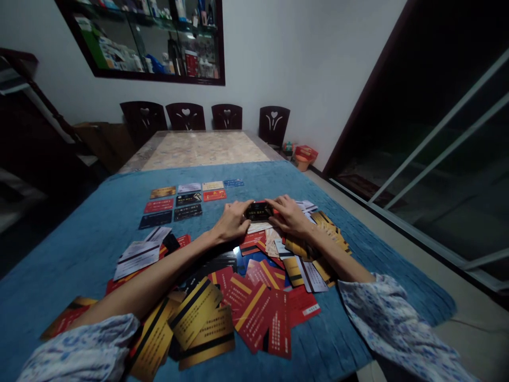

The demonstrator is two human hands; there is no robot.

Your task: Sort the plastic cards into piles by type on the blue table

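Note:
Between my two hands is a black card with gold lettering, held up at a tilt above the spread cards. My left hand pinches its left end, thumb below and forefinger on top. On the right end, my right hand grips in the same way. Right beneath lie red cards and white ones. Toward me a fan of red cards with gold stripes spreads over the cloth. Gold cards overlap near my left forearm, and more gold cards lie beside my right wrist.
A blue cloth covers the near part of the long table. Beyond my left hand, several cards lie face up in short rows. White cards are piled at left. Dark chairs stand along the far end.

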